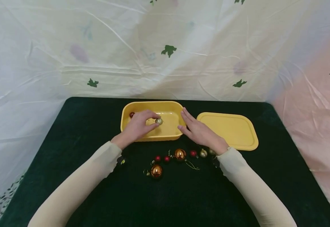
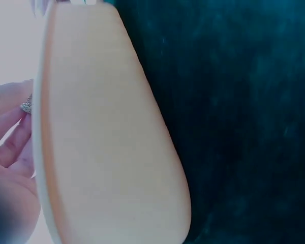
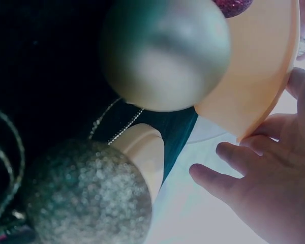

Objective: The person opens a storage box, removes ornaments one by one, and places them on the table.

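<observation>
Over the yellow plastic box (image 1: 179, 107), my left hand (image 1: 138, 124) pinches a small glittery gold bauble (image 1: 159, 121) between thumb and fingertips. The left wrist view shows the same gold bauble (image 2: 27, 105) partly hidden behind the box wall (image 2: 107, 122). A small dark red bauble (image 1: 132, 115) lies inside the box at its left end. My right hand (image 1: 200, 129) rests against the box's right end with its fingers straight. In the right wrist view, the fingers of that hand (image 3: 274, 162) touch the box's rim (image 3: 290, 61).
A yellow lid (image 1: 228, 130) lies flat right of the box. In front of the box are copper baubles (image 1: 180, 154) (image 1: 156, 171), small red baubles (image 1: 157, 158) and a matte gold bauble (image 1: 203, 153). A glittery bauble (image 3: 91, 193) shows close up in the right wrist view. Patterned cloth (image 1: 167, 69) hangs behind the table.
</observation>
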### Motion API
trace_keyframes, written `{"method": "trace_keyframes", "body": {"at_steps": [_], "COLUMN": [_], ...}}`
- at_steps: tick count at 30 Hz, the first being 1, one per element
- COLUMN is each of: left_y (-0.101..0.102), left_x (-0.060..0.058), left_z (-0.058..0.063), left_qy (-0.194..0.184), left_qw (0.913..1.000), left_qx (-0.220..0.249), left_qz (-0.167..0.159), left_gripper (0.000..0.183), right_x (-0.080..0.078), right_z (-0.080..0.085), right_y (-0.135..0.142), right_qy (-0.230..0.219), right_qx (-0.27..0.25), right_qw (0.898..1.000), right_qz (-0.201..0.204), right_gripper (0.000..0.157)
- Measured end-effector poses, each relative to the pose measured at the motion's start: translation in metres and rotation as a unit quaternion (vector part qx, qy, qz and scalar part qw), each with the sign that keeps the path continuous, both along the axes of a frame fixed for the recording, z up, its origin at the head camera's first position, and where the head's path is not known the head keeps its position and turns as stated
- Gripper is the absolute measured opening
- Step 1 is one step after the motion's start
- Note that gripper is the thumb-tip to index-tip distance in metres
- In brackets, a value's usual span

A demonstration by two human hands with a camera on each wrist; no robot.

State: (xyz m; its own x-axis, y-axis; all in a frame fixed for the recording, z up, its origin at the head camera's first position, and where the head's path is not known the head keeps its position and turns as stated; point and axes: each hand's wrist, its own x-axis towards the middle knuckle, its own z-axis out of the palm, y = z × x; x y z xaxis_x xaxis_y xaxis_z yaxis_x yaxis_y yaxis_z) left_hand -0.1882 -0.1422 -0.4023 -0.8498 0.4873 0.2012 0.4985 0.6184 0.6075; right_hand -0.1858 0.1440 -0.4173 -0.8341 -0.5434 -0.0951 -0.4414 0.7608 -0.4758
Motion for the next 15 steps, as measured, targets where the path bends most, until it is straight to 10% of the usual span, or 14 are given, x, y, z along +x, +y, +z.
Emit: {"method": "trace_keyframes", "body": {"at_steps": [15], "left_y": [0.015], "left_x": [0.044], "left_z": [0.005], "left_qy": [0.033], "left_qw": [0.9926], "left_qx": [0.1], "left_qz": [-0.06], "left_gripper": [0.029], "right_x": [0.0], "right_z": [0.001], "right_y": [0.001], "right_qy": [-0.002], "right_qx": [0.0], "right_qw": [1.0], "right_qz": [-0.005], "right_gripper": [0.077]}}
